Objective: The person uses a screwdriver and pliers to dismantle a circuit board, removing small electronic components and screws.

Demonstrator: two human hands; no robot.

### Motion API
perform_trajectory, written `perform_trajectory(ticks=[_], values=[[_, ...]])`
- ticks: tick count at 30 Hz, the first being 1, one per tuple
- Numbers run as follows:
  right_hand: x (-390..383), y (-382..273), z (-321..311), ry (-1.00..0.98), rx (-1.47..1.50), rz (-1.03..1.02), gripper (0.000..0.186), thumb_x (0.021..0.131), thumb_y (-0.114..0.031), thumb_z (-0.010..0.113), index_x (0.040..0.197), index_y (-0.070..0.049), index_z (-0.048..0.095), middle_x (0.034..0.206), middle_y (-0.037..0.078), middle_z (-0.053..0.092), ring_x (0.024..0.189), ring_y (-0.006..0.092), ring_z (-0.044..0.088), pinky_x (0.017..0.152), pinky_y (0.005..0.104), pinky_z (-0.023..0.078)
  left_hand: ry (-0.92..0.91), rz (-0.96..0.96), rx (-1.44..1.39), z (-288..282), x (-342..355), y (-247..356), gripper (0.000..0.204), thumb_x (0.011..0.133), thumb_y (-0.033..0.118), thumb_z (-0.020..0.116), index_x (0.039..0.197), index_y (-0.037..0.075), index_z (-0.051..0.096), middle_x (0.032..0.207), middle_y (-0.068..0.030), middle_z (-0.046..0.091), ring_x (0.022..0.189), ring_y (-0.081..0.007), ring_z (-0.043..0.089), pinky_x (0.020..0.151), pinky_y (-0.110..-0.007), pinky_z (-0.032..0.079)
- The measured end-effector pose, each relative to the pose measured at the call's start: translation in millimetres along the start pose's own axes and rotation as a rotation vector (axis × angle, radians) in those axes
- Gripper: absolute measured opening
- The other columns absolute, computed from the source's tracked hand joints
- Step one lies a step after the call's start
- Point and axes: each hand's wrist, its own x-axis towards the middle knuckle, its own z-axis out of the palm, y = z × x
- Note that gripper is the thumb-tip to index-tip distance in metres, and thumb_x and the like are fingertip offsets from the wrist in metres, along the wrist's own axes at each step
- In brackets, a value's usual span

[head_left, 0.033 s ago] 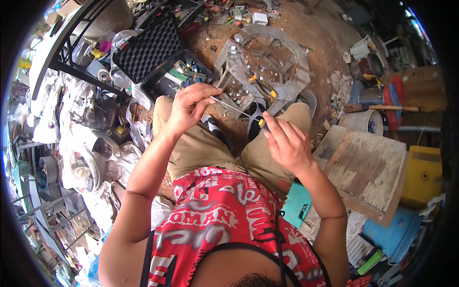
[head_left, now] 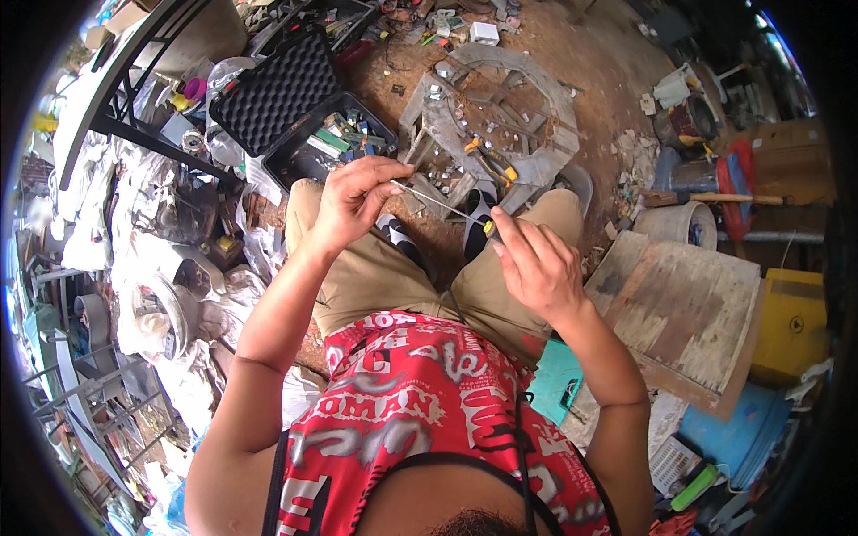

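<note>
A screwdriver [head_left: 438, 203] with a thin metal shaft and a yellow-and-black handle spans the gap between my hands, above my knees. Around its handle, the fingers of my right hand [head_left: 541, 268] are closed. The shaft slants up and left to my left hand [head_left: 353, 198], whose thumb and forefinger are pinched close about the tip. Whether they grip the tip itself or some tiny part there is too small to tell. Beyond my hands, yellow-and-black pliers [head_left: 493, 163] lie on a worn grey wooden frame [head_left: 559, 143].
An open black case [head_left: 277, 98] with foam in its lid holds small parts at the far left. To my right lie a wooden board [head_left: 670, 313], a teal case [head_left: 556, 382], a yellow box [head_left: 791, 326] and a blue container [head_left: 737, 433]. White bags [head_left: 107, 210] pile up left.
</note>
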Motion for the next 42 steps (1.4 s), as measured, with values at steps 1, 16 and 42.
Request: perform_trajectory(ticks=[1,16,42], values=[[-1.7,-1.1,1.7,0.016,-0.006,-0.01,0.043,0.087,-0.011,0.064,0.128,-0.002,0.056,0.092,0.014,0.063,0.072,0.0285,0.062,0.065,0.0382,0.052,0.004,-0.011,0.016,0.0,-0.2,3.4,0.017,0.079,0.0,0.07,0.096,0.003,0.071,0.092,-0.0109,0.071,0.083,-0.0255,0.069,0.076,-0.033,0.053],[-5.7,-21.2,29.4,0.138,0.444,0.167,0.038,0.086,-0.013,0.065,0.122,-0.005,0.057,0.083,0.012,0.064,0.07,0.0299,0.065,0.06,0.0383,0.053,0.028,0.063,0.019,-6.9,-3.3,-4.0,0.017,0.077,-0.003,0.071,0.092,0.004,0.072,0.091,-0.0091,0.072,0.085,-0.0235,0.069,0.076,-0.031,0.054],[8.5,-18.3,7.7,0.113,0.088,0.097,0.043,0.085,-0.013,0.065,0.127,-0.007,0.059,0.075,0.009,0.056,0.059,0.0281,0.058,0.055,0.0378,0.048,0.258,-0.413,-1.208,42.6,-28.3,-8.1,0.035,0.084,0.003,0.072,0.118,0.003,0.063,0.123,-0.0131,0.063,0.107,-0.0191,0.062,0.094,-0.031,0.05]])
